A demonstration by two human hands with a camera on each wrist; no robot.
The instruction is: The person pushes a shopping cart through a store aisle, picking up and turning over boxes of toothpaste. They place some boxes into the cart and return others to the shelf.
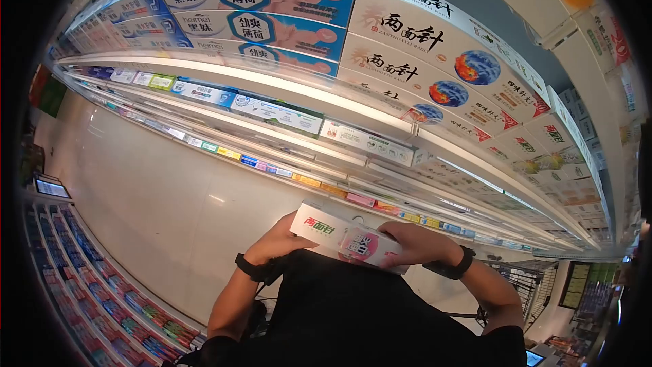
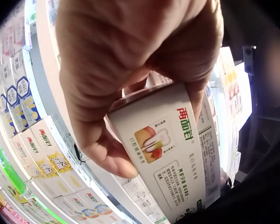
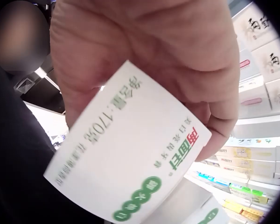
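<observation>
A long white box (image 1: 350, 239) with green and red lettering and a pink panel lies across the front of the person's black shirt. The left hand (image 1: 278, 239) grips its left end, and the right hand (image 1: 415, 243) grips its right end. In the left wrist view, the left hand (image 2: 130, 60) has thumb and fingers on opposite sides of the box (image 2: 165, 154), which shows a tooth picture. In the right wrist view, the right hand (image 3: 154, 51) is curled round the box (image 3: 126, 140), its white end face toward the camera. Some fingertips are hidden behind the box.
Shelves of stacked boxes rise ahead, with blue-and-white boxes (image 1: 272, 0) at upper left and white boxes (image 1: 414, 54) at upper right. Lower shelf rows (image 1: 278, 115) run beneath. Another product rack (image 1: 88, 285) stands at lower left, and a wire cart (image 1: 536, 292) at lower right.
</observation>
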